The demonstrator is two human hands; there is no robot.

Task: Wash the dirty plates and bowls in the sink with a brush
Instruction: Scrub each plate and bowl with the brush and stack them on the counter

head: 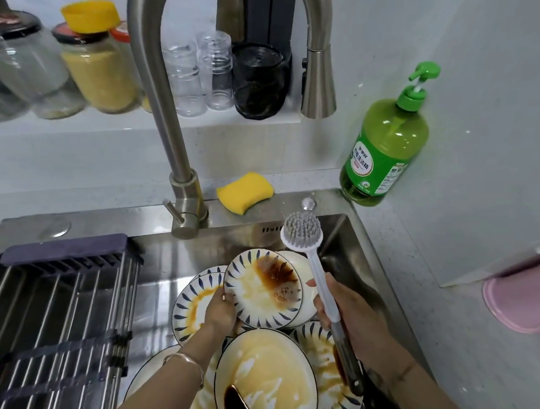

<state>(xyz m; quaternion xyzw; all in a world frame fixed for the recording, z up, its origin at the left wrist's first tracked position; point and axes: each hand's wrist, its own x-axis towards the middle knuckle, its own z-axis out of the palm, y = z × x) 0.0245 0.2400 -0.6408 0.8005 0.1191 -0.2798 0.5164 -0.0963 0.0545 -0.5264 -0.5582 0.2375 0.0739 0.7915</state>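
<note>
A small round plate (264, 292) with blue leaf marks round its rim, smeared with dark brown sauce and yellowish residue, is held tilted above the sink (342, 241), dirty face turned toward the camera. It is gripped at its left edge by the left hand (219, 311), on whose wrist a thin bracelet (184, 362) is worn. Just to the right, a white long-handled brush (319, 276) is held by the right hand (353, 318), fingers curled round the handle. Its grey bristle head points upward and is kept apart from the plate.

Beneath both hands, more dirty plates (265, 370) of the same pattern are piled in the steel sink, overlapping one another; a streak of dark sauce is seen on the nearest. The sink's left side is covered by a dark drying rack (58, 309).

Behind the sink a tall steel faucet (160, 100) is mounted, and a yellow sponge (244, 191) is laid just beside its base. A green pump bottle of detergent (384, 148) is stood at the back right corner. Jars (99, 72) are lined on a shelf behind.
</note>
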